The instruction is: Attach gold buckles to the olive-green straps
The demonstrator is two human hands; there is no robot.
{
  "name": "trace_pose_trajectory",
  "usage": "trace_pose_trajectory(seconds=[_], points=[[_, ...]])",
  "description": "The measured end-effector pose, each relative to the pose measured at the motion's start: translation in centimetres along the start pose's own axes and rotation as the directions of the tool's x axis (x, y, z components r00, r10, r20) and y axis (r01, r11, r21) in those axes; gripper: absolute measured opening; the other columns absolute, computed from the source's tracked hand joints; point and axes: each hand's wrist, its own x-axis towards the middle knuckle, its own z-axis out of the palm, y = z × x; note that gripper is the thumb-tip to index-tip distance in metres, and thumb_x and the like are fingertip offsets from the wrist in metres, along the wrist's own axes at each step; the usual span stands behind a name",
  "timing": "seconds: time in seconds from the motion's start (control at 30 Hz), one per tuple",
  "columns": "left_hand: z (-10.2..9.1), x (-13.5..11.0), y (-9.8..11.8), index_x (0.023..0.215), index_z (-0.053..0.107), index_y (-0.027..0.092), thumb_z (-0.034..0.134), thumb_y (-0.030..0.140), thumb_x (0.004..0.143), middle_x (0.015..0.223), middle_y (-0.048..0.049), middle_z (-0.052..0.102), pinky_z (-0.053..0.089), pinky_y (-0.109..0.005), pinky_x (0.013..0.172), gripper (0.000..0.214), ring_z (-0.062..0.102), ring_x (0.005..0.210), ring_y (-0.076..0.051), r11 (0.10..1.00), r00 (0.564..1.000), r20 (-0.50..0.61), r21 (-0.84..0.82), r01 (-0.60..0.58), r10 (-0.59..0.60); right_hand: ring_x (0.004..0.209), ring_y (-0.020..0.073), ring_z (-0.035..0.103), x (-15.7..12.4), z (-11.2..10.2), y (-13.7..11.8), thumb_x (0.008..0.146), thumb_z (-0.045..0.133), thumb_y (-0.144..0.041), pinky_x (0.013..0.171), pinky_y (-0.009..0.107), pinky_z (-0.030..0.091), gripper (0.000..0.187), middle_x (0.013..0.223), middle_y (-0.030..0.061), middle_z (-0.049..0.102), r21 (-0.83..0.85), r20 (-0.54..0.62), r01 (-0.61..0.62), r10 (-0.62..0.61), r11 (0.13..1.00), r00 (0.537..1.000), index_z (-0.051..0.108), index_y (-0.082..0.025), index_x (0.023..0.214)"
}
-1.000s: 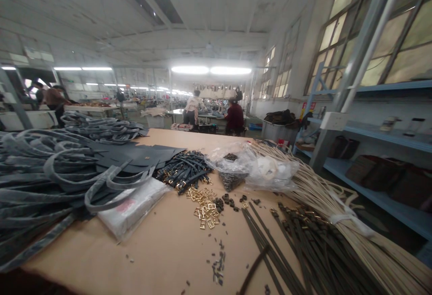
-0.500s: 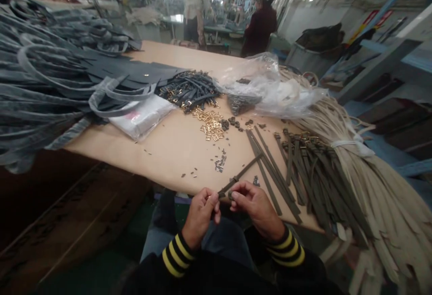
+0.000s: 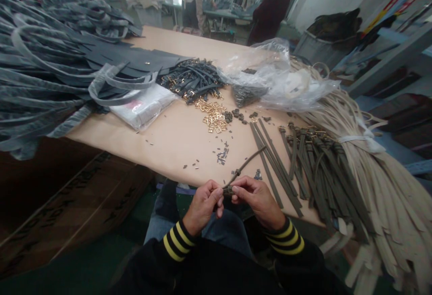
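Observation:
At the table's near edge, my left hand pinches the near end of a narrow olive strap. The rest of that strap rises away to the right, with a small loop around it. My right hand is closed, thumb and forefinger gripping a small olive loop at the strap's end. The fingers partly hide this end, so I cannot tell whether the loop is around the strap. Just beyond my hands lie scattered small metal clips and a pile of gold buckles.
Loose olive straps and a heap of buckled ones lie right, beside bundled beige strips. Plastic bags and dark buckled straps sit farther back. Grey-blue straps pile at left. Two people stand beyond the table.
My right hand has brought the small loop left against the strap's end, closing the gap between my hands. The strap now bends upward. The camera view has tilted down slightly.

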Motion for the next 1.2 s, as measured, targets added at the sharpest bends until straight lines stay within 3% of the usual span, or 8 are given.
trace_pose_trajectory(seconds=[0.1,0.23,0.4,0.57,0.77,0.93,1.1,1.2], points=[[0.1,0.0,0.0,0.065,0.038,0.016,0.051,0.038,0.073,0.046,0.0084,0.044,0.028,-0.016,0.036,0.027,0.040,0.033,-0.003,1.000,1.000,0.005,-0.011,-0.009,0.009,0.049,0.0081,0.055,-0.1,0.3,0.0,0.064,0.065,-0.033,0.050,0.021,0.049,0.023,0.055,-0.0022,0.057,-0.017,0.031,0.004,-0.003,1.000,1.000,0.058,-0.013,0.071],[0.2,-0.2,0.1,0.064,0.038,0.016,0.050,0.036,0.074,0.044,0.0093,0.042,0.028,-0.016,0.036,0.025,0.039,0.032,-0.003,0.998,0.999,-0.044,0.059,-0.021,0.023,0.052,0.0097,0.056,-0.3,0.6,-0.2,0.069,0.060,-0.031,0.052,0.022,0.048,0.017,0.057,-0.0013,0.056,-0.205,-0.069,0.134,-0.151,0.970,0.986,0.056,-0.014,0.070],[0.3,-0.2,0.2,0.064,0.038,0.017,0.049,0.037,0.074,0.041,0.0100,0.040,0.028,-0.016,0.036,0.026,0.039,0.031,-0.004,0.989,0.995,-0.076,0.136,-0.052,0.063,0.058,0.0110,0.056,-0.4,0.8,0.0,0.074,0.054,-0.029,0.056,0.024,0.049,0.014,0.071,0.0023,0.057,-0.323,0.017,0.215,-0.222,0.922,0.975,0.056,-0.016,0.073],[0.4,-0.2,-0.3,0.062,0.037,0.017,0.044,0.040,0.077,0.041,0.0090,0.040,0.029,-0.017,0.038,0.028,0.039,0.032,-0.004,0.994,0.994,-0.084,0.091,-0.063,0.070,0.069,0.0138,0.054,-0.4,1.3,0.4,0.075,0.053,-0.022,0.060,0.024,0.045,0.009,0.073,0.0038,0.055,-0.505,0.054,0.372,-0.401,0.779,0.914,0.060,-0.017,0.074],[0.5,-0.3,-0.7,0.065,0.038,0.017,0.036,0.038,0.081,0.043,0.0094,0.037,0.030,-0.017,0.037,0.027,0.038,0.033,-0.004,0.980,0.992,-0.081,0.184,-0.079,0.095,0.069,0.0135,0.053,-0.1,1.6,0.5,0.076,0.052,-0.021,0.062,0.025,0.043,0.010,0.073,0.0031,0.054,-0.515,0.055,0.318,-0.340,0.796,0.939,0.061,-0.017,0.076],[0.4,-0.2,-0.5,0.067,0.037,0.018,0.038,0.037,0.080,0.046,0.0095,0.038,0.031,-0.016,0.036,0.024,0.040,0.034,-0.004,0.976,0.992,-0.077,0.202,-0.078,0.095,0.062,0.0118,0.051,0.2,1.3,0.3,0.071,0.056,-0.024,0.058,0.023,0.043,0.010,0.068,-0.0002,0.052,-0.506,-0.028,0.198,-0.246,0.839,0.969,0.050,-0.017,0.073],[0.3,-0.2,-0.7,0.065,0.037,0.018,0.035,0.037,0.081,0.045,0.0090,0.039,0.032,-0.017,0.036,0.025,0.041,0.034,-0.005,0.970,0.992,-0.088,0.232,-0.068,0.090,0.058,0.0112,0.049,0.1,0.9,-0.1,0.073,0.051,-0.022,0.056,0.023,0.040,0.005,0.062,-0.0017,0.051,-0.545,0.083,0.190,-0.173,0.817,0.981,0.049,-0.017,0.072],[0.0,-0.2,-0.8,0.072,0.041,0.017,0.033,0.035,0.082,0.051,0.0060,0.045,0.037,-0.019,0.040,0.022,0.044,0.039,-0.007,0.938,0.990,-0.085,0.338,-0.076,0.111,0.058,0.0111,0.049,0.3,0.6,-0.5,0.073,0.048,-0.020,0.056,0.023,0.039,0.005,0.063,-0.0012,0.051,-0.516,0.112,0.185,-0.149,0.836,0.983,0.049,-0.016,0.075]])
